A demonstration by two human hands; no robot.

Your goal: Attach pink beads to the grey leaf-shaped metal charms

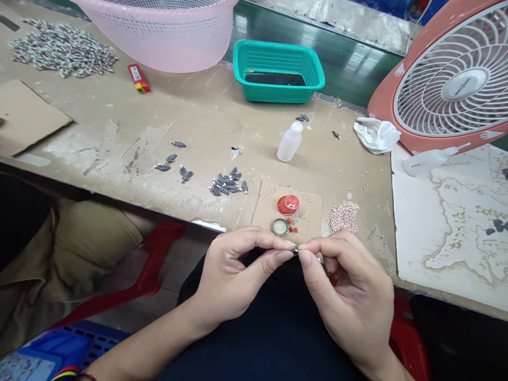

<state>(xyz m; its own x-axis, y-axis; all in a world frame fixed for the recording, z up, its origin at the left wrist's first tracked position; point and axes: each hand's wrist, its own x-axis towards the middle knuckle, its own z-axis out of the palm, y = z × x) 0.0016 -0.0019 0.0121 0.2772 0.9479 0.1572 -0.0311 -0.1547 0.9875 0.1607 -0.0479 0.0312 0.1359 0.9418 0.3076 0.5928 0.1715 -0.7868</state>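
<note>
Thumb and forefinger of my left hand (242,270) pinch a small dark piece (295,252), mostly covered by the fingertips. From the other side my right hand (349,291) pinches at the same piece, and the fingertips of both hands nearly meet. Just beyond them lies a cardboard square (309,206) bearing a red cap (288,205), a bottle cap (280,227) turned hollow side up and several tiny red bits (292,229). Right of the cardboard is a heap of tiny pinkish beads (344,217). A cluster of dark leaf-shaped pieces (226,182) lies to the left.
Farther back stand a white squeeze bottle (290,142), a green basket (278,98) and a pink basket (170,47). An orange fan (381,106) and a second bottle (426,162) are at right. A red lighter (138,79) lies near a pile of small pieces (61,48). Another person's leg (87,233) is at left.
</note>
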